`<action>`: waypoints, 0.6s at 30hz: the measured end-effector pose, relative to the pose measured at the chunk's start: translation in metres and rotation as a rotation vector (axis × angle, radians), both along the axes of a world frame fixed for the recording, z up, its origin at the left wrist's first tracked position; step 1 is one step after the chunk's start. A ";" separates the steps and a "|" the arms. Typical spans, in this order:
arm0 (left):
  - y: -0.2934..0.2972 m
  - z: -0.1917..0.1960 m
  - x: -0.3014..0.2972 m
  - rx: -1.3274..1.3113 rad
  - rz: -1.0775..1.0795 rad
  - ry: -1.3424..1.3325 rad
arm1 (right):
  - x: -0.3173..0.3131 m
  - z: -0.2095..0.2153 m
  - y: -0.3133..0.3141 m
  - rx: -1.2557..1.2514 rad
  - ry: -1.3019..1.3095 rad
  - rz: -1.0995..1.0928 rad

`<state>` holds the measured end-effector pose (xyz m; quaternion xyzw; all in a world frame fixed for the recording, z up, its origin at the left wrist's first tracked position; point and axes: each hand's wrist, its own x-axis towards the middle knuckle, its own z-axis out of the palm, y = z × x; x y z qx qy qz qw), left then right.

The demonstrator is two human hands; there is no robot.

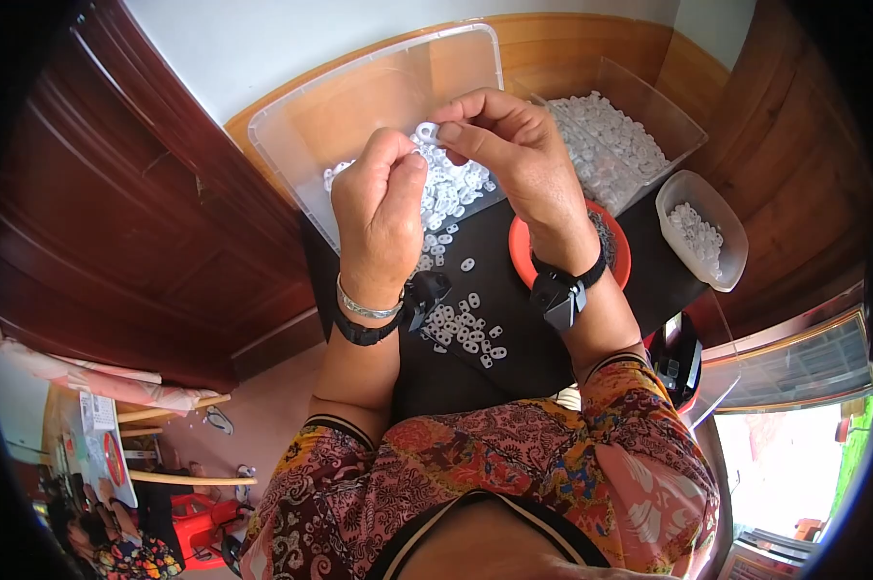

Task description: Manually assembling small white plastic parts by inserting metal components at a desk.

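Observation:
Both hands are raised over the near part of a clear plastic bin, their fingertips close together. My right hand [519,159] is closed, with thumb and forefinger pinching a small white oval plastic piece [427,130] that has a hole in it. Beside it, my left hand [377,208] is curled with thumb against forefinger; whatever is between them is too small or hidden to name. Behind the hands, a heap of similar white pieces [451,191] spills out of the tipped clear bin [301,145]. More loose pieces [461,331] lie on the black tabletop [427,382] below my wrists.
To the right, a red bowl [520,253] holds small grey pieces, partly behind my right wrist. Another clear bin [683,145] contains bagged white pieces, and a small translucent tub [731,269] holds more. A red stool [203,527] and another person are at lower left.

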<state>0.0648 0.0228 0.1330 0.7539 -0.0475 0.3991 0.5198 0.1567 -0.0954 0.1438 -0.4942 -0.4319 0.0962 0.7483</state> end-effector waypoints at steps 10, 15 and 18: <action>0.004 -0.004 0.003 -0.001 -0.004 -0.020 | -0.002 0.000 -0.001 -0.056 -0.062 -0.014; 0.008 -0.008 0.005 -0.062 -0.087 -0.034 | -0.005 0.001 -0.002 -0.077 -0.092 0.047; 0.002 0.004 -0.004 -0.220 -0.173 0.058 | -0.007 0.003 -0.005 -0.077 -0.077 0.083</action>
